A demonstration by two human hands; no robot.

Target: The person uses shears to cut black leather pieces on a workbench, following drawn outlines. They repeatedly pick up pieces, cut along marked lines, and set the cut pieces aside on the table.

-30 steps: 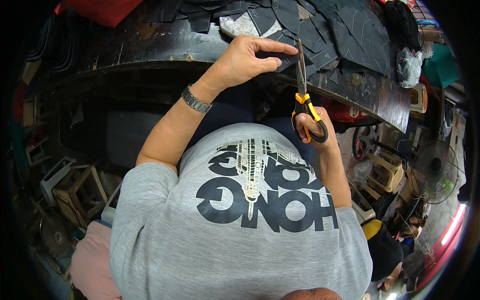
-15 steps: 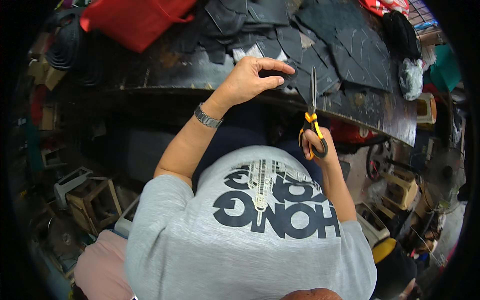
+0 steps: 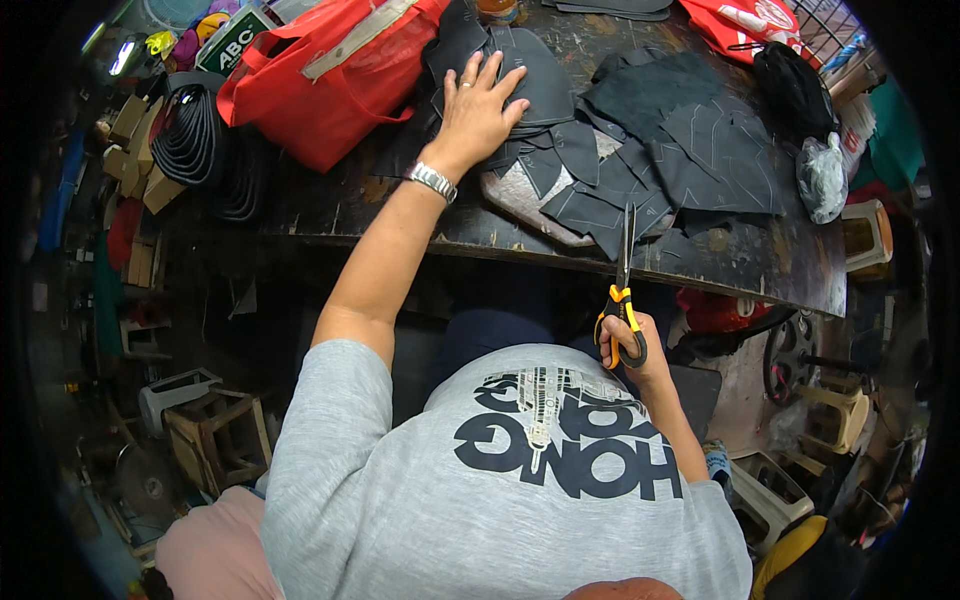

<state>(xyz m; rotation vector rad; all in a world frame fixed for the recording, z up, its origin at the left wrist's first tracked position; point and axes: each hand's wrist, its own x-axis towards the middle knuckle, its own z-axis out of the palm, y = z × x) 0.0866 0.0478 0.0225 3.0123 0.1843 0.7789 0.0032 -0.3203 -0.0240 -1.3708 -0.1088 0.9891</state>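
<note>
Far left, the floor under the table (image 3: 330, 215) lies in deep shadow; a wooden stool (image 3: 215, 435) shows there, the rest too dark to sort out. On the table's left end sits a coil of black tubing (image 3: 195, 140), and behind it a green-and-white printed box (image 3: 235, 35), cut off by the picture's upper rim. Next to it lies a red bag (image 3: 320, 85) with a pale strap.

The left hand (image 3: 480, 110), a metal watch (image 3: 432, 182) at its wrist, lies flat with fingers spread wide on a dark grey cut piece (image 3: 545, 85), part of a heap of dark, chalk-lined sheet pieces (image 3: 700, 150) spread over the table's middle. What the pieces are made of cannot be told.

The right hand (image 3: 630, 345), held near the body below the table edge, grips scissors (image 3: 625, 290) with orange-and-black handles, fingers through the loops; the shut blades point up, tips over the table's front edge.

Further right lie a black bag (image 3: 790, 85) and a clear plastic bag (image 3: 822, 175); a red package (image 3: 745, 18) is cut off at the top.
</note>
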